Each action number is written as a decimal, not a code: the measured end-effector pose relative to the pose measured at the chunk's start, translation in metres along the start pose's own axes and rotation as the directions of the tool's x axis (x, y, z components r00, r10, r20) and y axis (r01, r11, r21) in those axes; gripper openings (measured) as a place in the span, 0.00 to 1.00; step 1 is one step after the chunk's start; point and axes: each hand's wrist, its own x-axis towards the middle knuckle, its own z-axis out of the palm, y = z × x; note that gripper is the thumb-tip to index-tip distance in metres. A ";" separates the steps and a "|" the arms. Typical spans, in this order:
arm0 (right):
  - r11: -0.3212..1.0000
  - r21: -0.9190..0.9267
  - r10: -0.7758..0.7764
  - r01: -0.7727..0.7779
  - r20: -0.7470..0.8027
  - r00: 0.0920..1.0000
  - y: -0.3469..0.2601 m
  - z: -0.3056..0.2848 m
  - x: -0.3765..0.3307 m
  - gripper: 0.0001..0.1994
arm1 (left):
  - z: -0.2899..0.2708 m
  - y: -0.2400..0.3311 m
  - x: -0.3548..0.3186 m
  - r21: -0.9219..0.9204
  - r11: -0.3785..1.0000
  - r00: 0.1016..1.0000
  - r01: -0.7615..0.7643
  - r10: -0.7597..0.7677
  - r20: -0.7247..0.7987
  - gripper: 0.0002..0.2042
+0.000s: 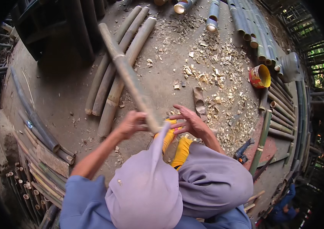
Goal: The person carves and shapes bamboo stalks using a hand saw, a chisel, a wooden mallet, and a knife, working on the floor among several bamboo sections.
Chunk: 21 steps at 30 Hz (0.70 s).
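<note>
A long grey-brown bamboo pole point(125, 72) runs from the upper left down toward my knees. My left hand point(131, 124) is closed around its near end. My right hand point(188, 121) hovers just right of the pole's end with fingers spread, palm toward it, holding nothing I can see. Below the hands are my lilac trouser knees point(207, 175) and yellow footwear point(181, 150). The pole's very tip is hidden behind my knee.
Three cut bamboo poles point(110, 82) lie on the dirt floor to the left. Wood chips point(223, 87) litter the ground ahead. More bamboo stacks point(257, 34) line the right and lower left. A red-and-yellow can point(260, 76) sits right; a dark tool point(243, 150) lies by my knee.
</note>
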 end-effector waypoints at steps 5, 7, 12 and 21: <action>0.813 -0.580 -0.109 0.049 -0.069 0.992 -0.009 -0.036 -0.036 0.38 | 0.060 0.001 0.023 0.735 0.672 0.981 -0.094 -0.064 0.185 0.19; 0.696 -0.705 -0.299 0.136 -0.113 0.947 -0.015 -0.053 -0.063 0.36 | 0.045 0.012 0.028 0.849 0.310 0.857 -0.428 0.438 0.272 0.24; 0.617 -0.786 -0.392 -0.046 -0.357 0.848 0.000 -0.104 -0.141 0.36 | 0.045 0.072 0.088 0.806 -0.545 0.584 -0.232 0.584 0.563 0.31; 0.612 -0.787 -0.785 -0.073 -0.617 0.064 0.115 -0.082 -0.095 0.19 | 0.182 0.030 0.155 0.922 -0.242 0.951 -0.301 -0.005 0.309 0.33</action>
